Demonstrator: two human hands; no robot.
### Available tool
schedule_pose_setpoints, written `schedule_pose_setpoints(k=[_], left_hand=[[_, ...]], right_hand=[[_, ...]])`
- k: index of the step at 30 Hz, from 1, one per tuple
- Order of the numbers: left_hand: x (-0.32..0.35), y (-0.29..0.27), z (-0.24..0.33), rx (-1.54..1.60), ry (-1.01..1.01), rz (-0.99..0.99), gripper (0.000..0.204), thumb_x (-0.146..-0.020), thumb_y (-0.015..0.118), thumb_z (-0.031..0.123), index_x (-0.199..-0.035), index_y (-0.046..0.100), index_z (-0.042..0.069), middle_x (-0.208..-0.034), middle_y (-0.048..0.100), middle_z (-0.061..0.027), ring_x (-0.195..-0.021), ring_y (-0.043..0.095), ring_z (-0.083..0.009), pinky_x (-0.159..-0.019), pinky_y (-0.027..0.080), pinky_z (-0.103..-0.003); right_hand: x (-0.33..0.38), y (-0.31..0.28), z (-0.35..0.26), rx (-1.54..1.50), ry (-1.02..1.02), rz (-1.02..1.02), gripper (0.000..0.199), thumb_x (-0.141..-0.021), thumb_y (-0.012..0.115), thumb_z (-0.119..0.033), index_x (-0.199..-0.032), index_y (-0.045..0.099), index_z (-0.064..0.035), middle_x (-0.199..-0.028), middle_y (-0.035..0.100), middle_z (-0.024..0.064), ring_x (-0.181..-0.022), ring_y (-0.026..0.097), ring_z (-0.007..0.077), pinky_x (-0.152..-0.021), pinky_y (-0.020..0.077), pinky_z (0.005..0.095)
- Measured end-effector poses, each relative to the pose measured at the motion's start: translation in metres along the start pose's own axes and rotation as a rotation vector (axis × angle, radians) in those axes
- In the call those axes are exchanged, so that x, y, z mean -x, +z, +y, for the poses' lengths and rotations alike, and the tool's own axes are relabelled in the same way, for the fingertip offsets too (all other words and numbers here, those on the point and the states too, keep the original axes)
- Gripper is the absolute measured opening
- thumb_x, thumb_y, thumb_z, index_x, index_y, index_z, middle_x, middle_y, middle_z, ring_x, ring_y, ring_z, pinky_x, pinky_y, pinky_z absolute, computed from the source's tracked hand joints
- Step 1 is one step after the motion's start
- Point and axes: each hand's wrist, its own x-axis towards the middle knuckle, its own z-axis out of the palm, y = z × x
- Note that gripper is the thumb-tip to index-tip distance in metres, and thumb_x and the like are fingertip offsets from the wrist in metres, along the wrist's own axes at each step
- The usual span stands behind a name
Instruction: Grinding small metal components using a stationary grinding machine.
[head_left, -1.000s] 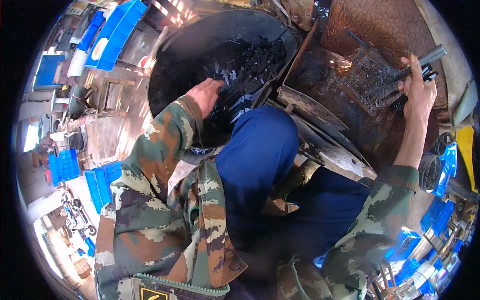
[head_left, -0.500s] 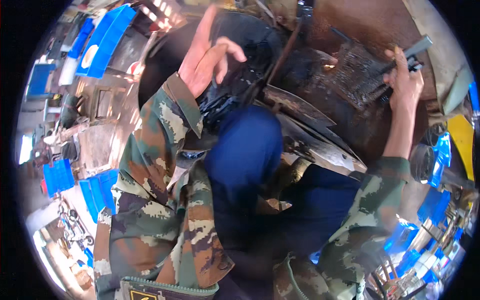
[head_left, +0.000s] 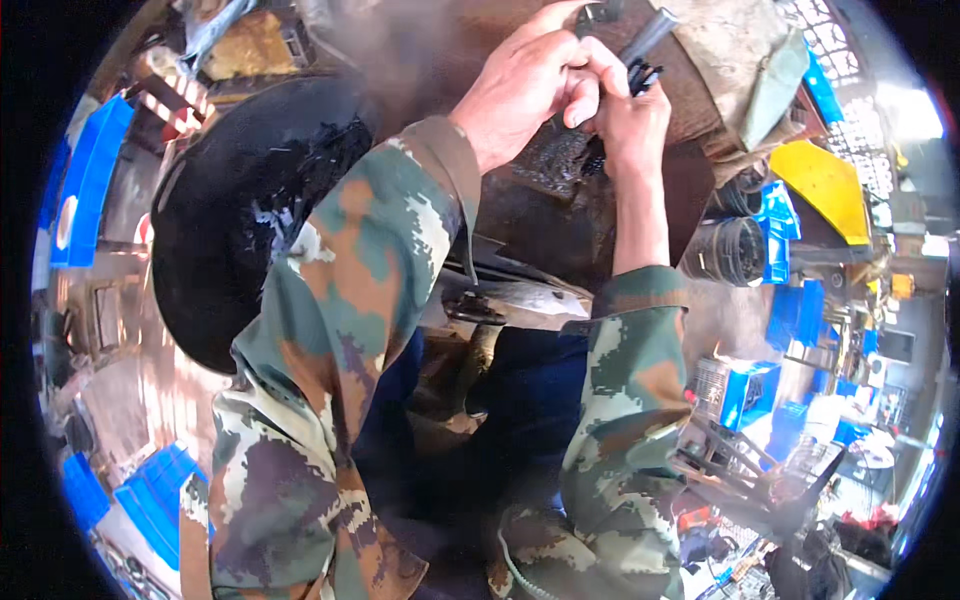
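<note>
1. Your right hand (head_left: 635,128) is closed around a grey rod (head_left: 650,36), which juts above it beside dark sticks (head_left: 642,76); their lower parts are hidden.
2. Your left hand (head_left: 525,92) overlaps it, fingers partly curled; you may be pinching something, cannot tell.
3. Your left sleeve (head_left: 370,270) hides part of the black pan (head_left: 200,230).

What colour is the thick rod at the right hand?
The thick rod is grey; the head view shows it best.

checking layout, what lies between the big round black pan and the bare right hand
In the head view, the green-brown camouflage left sleeve, bare left hand and a dark brown surface lie between pan and right hand.
</note>
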Motion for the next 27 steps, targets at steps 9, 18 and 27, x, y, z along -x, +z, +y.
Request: schedule_pose_setpoints(k=[9, 18, 27], left_hand=[[0.009, -0.023, -0.041, 0.007, -0.062, 0.097, 0.035, -0.09, 0.041, 0.004, -0.124, 0.045, 0.002, -0.083, 0.054, -0.0059, -0.057, 0.04, -0.0091, -0.056, 0.035, -0.026], [0.014, -0.02, -0.026, -0.089, -0.051, 0.108, 0.018, -0.102, 0.046, 0.019, -0.112, 0.055, 0.007, -0.067, 0.04, 0.003, -0.052, 0.03, -0.0051, -0.046, 0.025, -0.023], [0.007, -0.037, -0.019, -0.403, 0.031, 0.209, 0.019, -0.097, 0.057, 0.019, -0.111, 0.061, 0.007, -0.067, 0.044, 0.0062, -0.057, 0.037, -0.0031, -0.049, 0.028, -0.023]], right_hand=[[-0.003, -0.004, 0.008, 0.053, -0.125, 0.003, 0.023, -0.092, 0.068, -0.021, -0.095, 0.064, 0.0016, -0.08, 0.072, 0.0083, -0.044, 0.055, 0.012, -0.039, 0.045, 0.0281], [0.0, -0.001, -0.005, 0.01, 0.064, 0.036, 0.028, -0.091, 0.069, -0.024, -0.097, 0.064, 0.0032, -0.081, 0.072, 0.0083, -0.044, 0.057, 0.0139, -0.04, 0.0465, 0.0288], [0.055, -0.033, -0.03, -0.041, 0.222, -0.115, 0.02, -0.088, 0.071, -0.017, -0.096, 0.069, 0.0011, -0.058, 0.052, -0.001, -0.043, 0.038, 0.0059, -0.043, 0.0423, 0.0247]])
